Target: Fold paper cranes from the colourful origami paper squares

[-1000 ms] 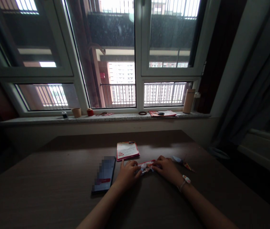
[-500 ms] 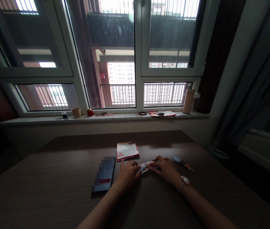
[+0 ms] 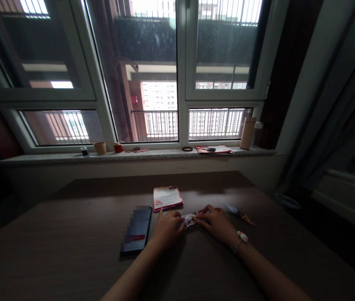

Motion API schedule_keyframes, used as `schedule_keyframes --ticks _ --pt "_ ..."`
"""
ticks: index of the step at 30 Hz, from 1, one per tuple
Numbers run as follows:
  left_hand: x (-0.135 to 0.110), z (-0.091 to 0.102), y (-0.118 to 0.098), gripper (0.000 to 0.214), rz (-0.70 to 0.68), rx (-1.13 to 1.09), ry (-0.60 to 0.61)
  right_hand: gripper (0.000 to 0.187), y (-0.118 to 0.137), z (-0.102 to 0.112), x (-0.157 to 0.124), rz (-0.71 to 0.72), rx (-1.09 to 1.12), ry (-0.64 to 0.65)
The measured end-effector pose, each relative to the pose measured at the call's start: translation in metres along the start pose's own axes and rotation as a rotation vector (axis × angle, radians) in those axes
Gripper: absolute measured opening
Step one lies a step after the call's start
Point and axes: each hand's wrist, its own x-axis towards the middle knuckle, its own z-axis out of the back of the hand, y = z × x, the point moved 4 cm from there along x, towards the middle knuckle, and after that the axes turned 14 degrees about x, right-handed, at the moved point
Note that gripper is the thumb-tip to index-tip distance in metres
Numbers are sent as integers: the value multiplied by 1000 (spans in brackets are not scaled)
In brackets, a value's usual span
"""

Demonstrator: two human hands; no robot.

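Both my hands rest on a dark wooden table [image 3: 70,251]. Between them lies a small piece of printed paper [image 3: 191,219], red and white, partly folded. My left hand [image 3: 167,228] presses on its left end with curled fingers, the forefinger pointing forward. My right hand [image 3: 217,221], with a bracelet at the wrist, pinches its right end. Most of the paper is hidden under the fingers.
A phone [image 3: 137,229] lies left of my left hand. A red and white leaflet [image 3: 167,197] lies beyond the hands. A small folded paper shape [image 3: 240,213] sits to the right. The windowsill [image 3: 54,157] holds small cups, a tall cylinder [image 3: 248,133] and papers.
The paper between my hands has become shorter and more bunched. My right hand has slid slightly left toward my left hand.
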Motion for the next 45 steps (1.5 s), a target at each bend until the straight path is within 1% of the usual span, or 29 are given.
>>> schedule_keyframes --ticks 7,15,21,25,34,45 --pt "-1 4 -6 29 -24 59 -43 29 -1 -1 -1 -19 17 -11" --pt "-3 -2 -9 37 -53 97 -48 29 0 1 -1 -36 13 6" --pt "-3 -4 -9 37 -53 113 -36 29 1 1 -1 -45 9 9" --pt "-3 -5 -9 36 -46 126 -60 31 2 0 -1 -42 2 13" --pt "-2 -7 -7 34 -57 98 -114 29 -1 -1 0 -43 13 -7" --pt "-1 -3 -8 35 -22 61 -97 28 -2 -3 1 -53 19 -13"
